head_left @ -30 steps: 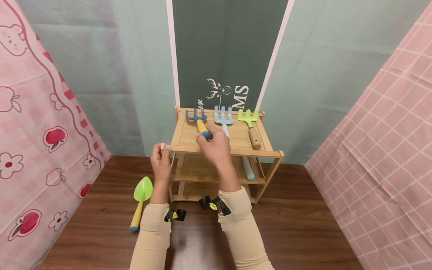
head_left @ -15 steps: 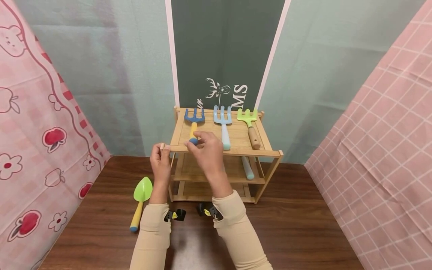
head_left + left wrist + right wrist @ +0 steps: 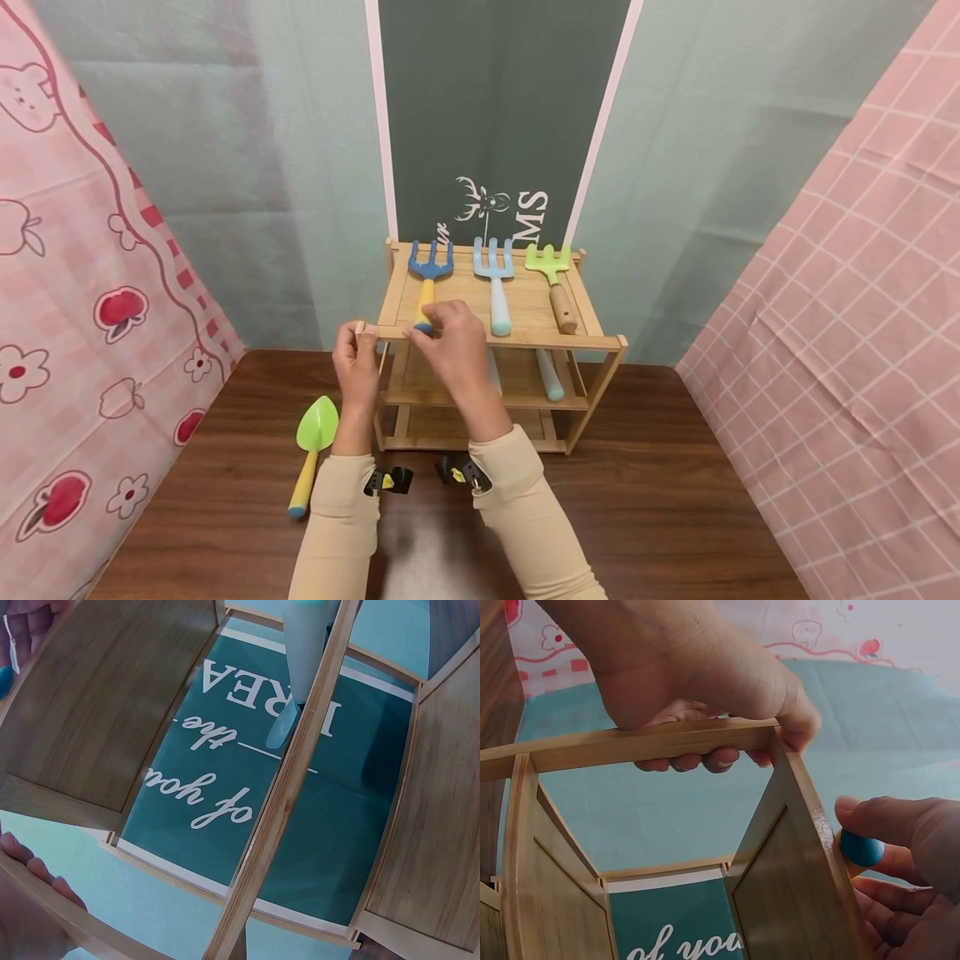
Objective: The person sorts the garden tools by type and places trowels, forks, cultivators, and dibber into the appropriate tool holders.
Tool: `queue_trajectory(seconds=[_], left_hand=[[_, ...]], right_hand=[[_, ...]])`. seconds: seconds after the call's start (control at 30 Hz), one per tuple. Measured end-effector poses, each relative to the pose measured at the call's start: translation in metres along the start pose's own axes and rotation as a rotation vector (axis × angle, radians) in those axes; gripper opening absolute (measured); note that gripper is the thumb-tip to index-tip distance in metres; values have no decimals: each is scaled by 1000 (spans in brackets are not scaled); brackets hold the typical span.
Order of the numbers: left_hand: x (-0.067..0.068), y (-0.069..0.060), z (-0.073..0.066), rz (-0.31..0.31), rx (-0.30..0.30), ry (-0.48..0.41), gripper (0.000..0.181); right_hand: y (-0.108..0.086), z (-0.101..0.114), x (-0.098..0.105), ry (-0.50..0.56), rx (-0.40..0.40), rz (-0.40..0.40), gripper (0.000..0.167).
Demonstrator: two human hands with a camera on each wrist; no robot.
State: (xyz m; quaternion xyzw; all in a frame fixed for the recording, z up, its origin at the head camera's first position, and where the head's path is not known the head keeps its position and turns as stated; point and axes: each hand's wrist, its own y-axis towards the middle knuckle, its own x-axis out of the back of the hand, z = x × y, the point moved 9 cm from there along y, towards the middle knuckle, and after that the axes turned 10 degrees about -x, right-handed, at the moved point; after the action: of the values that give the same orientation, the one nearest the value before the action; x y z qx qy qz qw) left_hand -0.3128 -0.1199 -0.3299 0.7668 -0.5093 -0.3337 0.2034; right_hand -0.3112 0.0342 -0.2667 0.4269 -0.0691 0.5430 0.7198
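My left hand (image 3: pixel 356 367) grips the front left post of a small wooden rack (image 3: pixel 540 340); its fingers curl round that post in the right wrist view. A hand fork (image 3: pixel 431 268) with dark blue tines and a yellow handle lies on the top shelf, tines toward the back. At the handle's blue end (image 3: pixel 861 849), my right hand (image 3: pixel 459 354) pinches it between thumb and fingers. Beside it lie a light blue hand fork (image 3: pixel 492 271) and a green hand fork (image 3: pixel 551 265) with a wooden handle, tines also facing back.
A green trowel (image 3: pixel 318 425) with a yellow handle lies on the brown table (image 3: pixel 645 500), left of the rack. On the middle shelf are a pale blue handle (image 3: pixel 550 375) and another, partly hidden by my right hand. Curtains stand behind and at both sides.
My right hand has drawn the yellow handle toward the front left and lowered it. The dark blue fork now lies flatter, with its tines straight back. My left hand keeps its grip.
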Motion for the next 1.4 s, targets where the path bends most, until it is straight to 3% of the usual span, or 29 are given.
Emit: queue_trajectory(seconds=[0.2,0.3,0.73,1.07,1.23,1.4], left_hand=[[0,-1,0,2,-1,5,13],[0,0,0,2,-7,7,13],[1,-1,3,-11,19,6,6],[2,0,0,-16,-4,13,12],[1,0,0,-12,-6,14,15],[1,0,0,-10,-1,16,15]], right_hand=[[-1,-2,-1,4,-4,18,35],[-1,-3,-2,13,-19,63,36],[0,-18,11,206,-172,482,41],[-6,-24,22,342,-40,650,39],[-11,-36,28,386,-39,710,41],[-15,-52,40,373,-68,696,39]])
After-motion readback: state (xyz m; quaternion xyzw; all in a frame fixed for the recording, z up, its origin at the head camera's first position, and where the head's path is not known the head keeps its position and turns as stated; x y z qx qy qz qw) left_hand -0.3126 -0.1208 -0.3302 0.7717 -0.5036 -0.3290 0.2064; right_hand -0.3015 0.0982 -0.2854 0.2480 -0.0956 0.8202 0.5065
